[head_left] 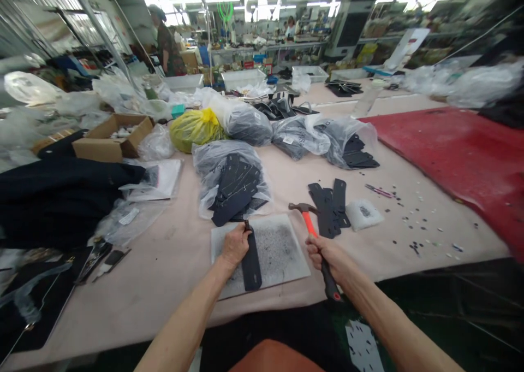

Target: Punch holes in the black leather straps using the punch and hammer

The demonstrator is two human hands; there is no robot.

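My left hand (236, 245) is closed around a short dark punch (246, 225), held upright at the far end of a black strip (251, 265). The strip lies lengthwise on a pale, speckled board (282, 249) in front of me. In my right hand (323, 252) is a claw hammer (309, 222) with an orange and black handle, gripped partway along it. The hammer's head is over the table just beyond the board's right corner, apart from the punch. The punch's lower tip is hard to make out.
Several black strips (327, 211) lie right of the hammer, beside a small clear bag (364, 214). Pink-handled snippers (380, 191) and scattered scraps are farther right. An open plastic bag of black pieces (235, 183) sits behind the board. A red sheet (446, 153) covers the right side.
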